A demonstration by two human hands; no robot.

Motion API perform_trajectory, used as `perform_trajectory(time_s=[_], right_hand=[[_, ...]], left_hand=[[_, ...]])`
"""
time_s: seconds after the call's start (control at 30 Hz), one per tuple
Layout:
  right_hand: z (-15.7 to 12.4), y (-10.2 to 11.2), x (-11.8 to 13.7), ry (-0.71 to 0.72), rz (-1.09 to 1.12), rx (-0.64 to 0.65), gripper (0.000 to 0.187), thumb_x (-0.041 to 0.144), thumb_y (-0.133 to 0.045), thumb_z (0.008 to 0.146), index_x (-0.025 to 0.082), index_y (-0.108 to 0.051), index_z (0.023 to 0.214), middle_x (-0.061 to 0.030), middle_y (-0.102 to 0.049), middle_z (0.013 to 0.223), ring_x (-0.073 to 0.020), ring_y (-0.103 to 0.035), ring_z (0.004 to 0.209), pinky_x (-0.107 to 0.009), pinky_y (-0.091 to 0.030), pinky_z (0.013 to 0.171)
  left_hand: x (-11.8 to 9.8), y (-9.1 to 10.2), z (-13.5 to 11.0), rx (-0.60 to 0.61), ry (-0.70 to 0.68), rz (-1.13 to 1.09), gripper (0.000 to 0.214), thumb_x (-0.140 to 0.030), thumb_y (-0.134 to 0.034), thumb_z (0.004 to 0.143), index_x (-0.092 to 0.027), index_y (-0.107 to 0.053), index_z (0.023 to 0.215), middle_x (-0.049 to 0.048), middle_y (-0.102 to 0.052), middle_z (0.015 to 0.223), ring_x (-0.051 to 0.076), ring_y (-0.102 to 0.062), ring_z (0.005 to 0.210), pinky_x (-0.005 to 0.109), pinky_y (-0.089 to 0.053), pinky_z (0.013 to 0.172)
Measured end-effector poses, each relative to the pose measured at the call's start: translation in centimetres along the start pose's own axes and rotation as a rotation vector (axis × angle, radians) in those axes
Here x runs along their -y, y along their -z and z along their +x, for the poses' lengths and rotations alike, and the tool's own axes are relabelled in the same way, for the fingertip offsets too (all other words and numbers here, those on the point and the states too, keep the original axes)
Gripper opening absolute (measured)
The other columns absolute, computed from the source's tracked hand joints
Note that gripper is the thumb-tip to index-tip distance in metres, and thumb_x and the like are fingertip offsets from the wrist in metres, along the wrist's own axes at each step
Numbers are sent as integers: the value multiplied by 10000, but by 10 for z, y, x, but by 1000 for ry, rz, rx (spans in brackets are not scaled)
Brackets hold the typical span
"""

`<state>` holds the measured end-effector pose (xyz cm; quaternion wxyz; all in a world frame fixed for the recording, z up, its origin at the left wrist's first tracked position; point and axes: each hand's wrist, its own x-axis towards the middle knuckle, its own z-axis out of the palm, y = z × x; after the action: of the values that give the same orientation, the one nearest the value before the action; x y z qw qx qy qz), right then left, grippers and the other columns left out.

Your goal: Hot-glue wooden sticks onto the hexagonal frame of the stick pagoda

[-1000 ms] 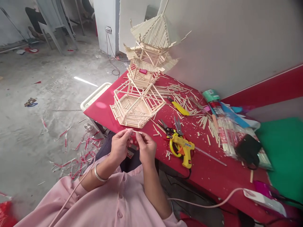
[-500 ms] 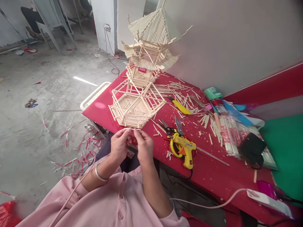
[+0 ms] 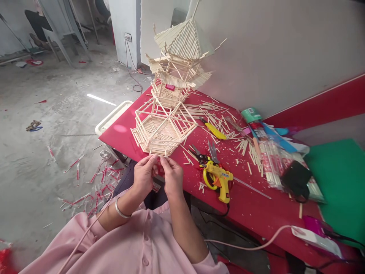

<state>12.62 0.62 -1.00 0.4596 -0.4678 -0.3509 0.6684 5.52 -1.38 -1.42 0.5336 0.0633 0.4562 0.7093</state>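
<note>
My left hand point(image 3: 145, 173) and my right hand point(image 3: 172, 172) meet at the table's front edge, thumbs and fingertips pinched on a thin wooden stick point(image 3: 159, 155). The stick lies along the near rim of a hexagonal stick frame point(image 3: 164, 133) with a patterned stick floor; whether it touches the rim, I cannot tell. Behind that frame rises a tiered pagoda model point(image 3: 185, 42) of the same pale sticks. Right of my hands lie a yellow glue gun point(image 3: 221, 179) and scissors point(image 3: 213, 152).
Loose sticks point(image 3: 211, 114) and a yellow utility knife point(image 3: 215, 130) are scattered over the red table point(image 3: 182, 179). At right lie bagged sticks point(image 3: 275, 163), a black pouch point(image 3: 296, 177), a green board point(image 3: 339, 182) and a white power strip point(image 3: 315, 239). Torn wrappers point(image 3: 99, 198) litter the floor.
The view has shifted slightly, so the table's things sit a little further left. Both hands keep their pinch on the stick in nearly the same place.
</note>
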Motion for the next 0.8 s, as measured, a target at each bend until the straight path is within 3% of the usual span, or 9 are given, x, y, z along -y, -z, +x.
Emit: perform_trajectory(time_s=[0.8], right_hand=[[2,1,-3,36,-28,17,307,479,-734,733,177,-682,739,26,-621,581,-101,-497,501,-236,-430,495]], left_hand=[[-4,-2,-1,-16,25,15,359,-422,-868,562,-145,-668,671,-50,-531,482,45,-417,390,190,-339,400]])
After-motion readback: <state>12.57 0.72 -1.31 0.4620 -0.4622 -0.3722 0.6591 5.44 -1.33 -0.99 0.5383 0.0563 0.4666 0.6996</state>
